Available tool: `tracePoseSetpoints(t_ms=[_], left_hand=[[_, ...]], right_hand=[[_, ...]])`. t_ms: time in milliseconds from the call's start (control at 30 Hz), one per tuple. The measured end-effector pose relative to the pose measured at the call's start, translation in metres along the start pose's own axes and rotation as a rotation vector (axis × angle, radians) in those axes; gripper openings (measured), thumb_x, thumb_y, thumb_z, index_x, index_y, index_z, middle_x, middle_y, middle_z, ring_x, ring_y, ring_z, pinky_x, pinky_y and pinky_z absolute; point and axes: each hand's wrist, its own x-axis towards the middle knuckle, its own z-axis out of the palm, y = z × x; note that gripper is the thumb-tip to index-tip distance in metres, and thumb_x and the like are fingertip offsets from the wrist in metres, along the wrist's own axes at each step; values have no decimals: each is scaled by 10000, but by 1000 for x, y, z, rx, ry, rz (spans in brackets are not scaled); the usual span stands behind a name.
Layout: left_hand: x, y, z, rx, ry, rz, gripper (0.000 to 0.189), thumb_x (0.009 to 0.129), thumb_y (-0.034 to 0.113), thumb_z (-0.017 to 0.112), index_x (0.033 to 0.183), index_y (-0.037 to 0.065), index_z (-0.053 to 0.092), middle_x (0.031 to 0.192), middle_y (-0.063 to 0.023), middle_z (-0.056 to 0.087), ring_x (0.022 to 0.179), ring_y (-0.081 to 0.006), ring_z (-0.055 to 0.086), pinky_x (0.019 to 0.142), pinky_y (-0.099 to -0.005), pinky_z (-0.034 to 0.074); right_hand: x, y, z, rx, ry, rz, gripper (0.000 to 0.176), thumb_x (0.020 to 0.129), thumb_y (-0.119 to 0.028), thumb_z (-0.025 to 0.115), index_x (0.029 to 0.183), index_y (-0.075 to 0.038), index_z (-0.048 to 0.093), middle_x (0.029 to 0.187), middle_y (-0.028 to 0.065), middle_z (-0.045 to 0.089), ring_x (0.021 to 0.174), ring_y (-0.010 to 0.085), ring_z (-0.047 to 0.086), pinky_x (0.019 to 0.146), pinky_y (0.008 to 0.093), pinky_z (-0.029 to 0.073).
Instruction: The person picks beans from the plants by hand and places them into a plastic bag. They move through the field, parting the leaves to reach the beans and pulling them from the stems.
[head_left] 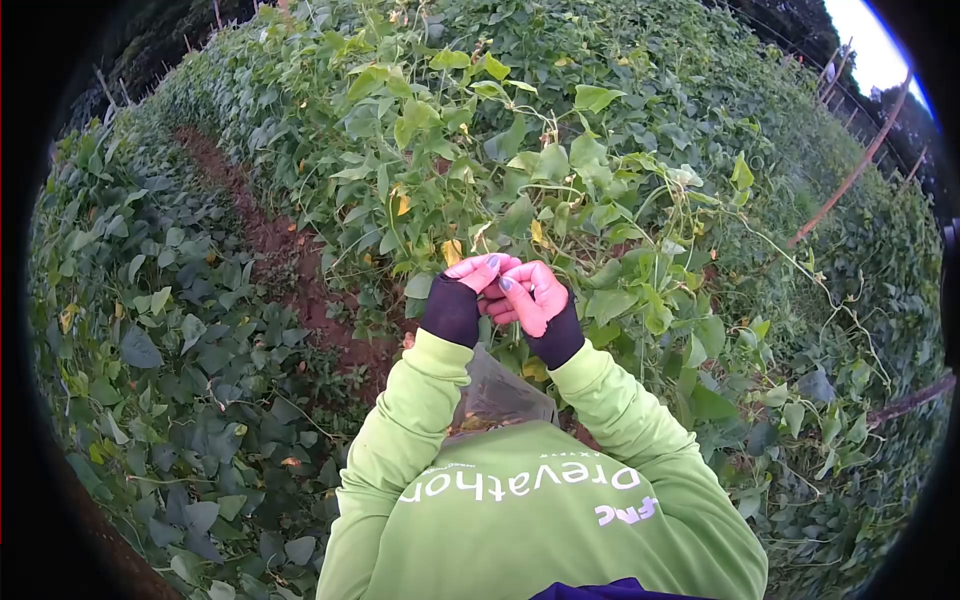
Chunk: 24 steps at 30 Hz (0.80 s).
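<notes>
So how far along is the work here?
Done, it seems: the bag at the waist already has some brownish bits in it. In hand: the left hand and right hand meet at the fingertips; anything between them is hidden. Left: leafy vines stand thick ahead, but how much remains to work through I can't tell.

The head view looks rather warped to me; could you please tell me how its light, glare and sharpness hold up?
Head view: soft, even light, no hard shadows on the sleeves; top right, glare whitens the sky, with a blue fringe; wide-angle distortion, black rounded borders; hands fairly clear, though anything between the fingertips is too small to tell.
</notes>
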Motion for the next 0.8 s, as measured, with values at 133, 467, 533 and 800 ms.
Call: tracePoseSetpoints(t_ms=[133, 467, 533, 800], left_hand=[[0, 4, 8, 36, -18, -2, 296, 959, 232, 559, 1136, 1, 609, 1083, -111, 667, 895, -156, 641, 774, -297, 533], [4, 29, 11, 8, 100, 44, 387, 957, 264, 562, 1235, -6, 538, 1112, -129, 643, 1016, -232, 629, 873, -379, 543], [-1, 35, 12, 31, 103, 42, 495, 964, 284, 546, 1350, -11, 455, 1167, -156, 622, 1031, -250, 626, 870, -381, 543], [-48, 16, -20, 145, -49, -156, 456, 969, 256, 560, 1343, 6, 481, 1215, -175, 609, 1059, -245, 624, 874, -364, 542]], right_hand=[[-1, 2, -3, 1, 51, -58, 168, 999, -182, 502, 1025, -24, 448, 928, 178, 670, 782, 229, 698, 657, 328, 581], [-41, 3, -4, -483, -333, -14, 199, 935, -201, 597, 1004, -15, 615, 946, 126, 660, 877, 243, 659, 784, 329, 543], [-58, 21, -14, -938, -734, -126, 254, 889, -224, 639, 1042, -24, 666, 1098, 207, 630, 1019, 338, 614, 897, 379, 503], [-60, -186, -67, -1177, -91, -393, 151, 796, -3, 655, 940, -40, 680, 807, 114, 644, 748, 293, 620, 696, 361, 499]])
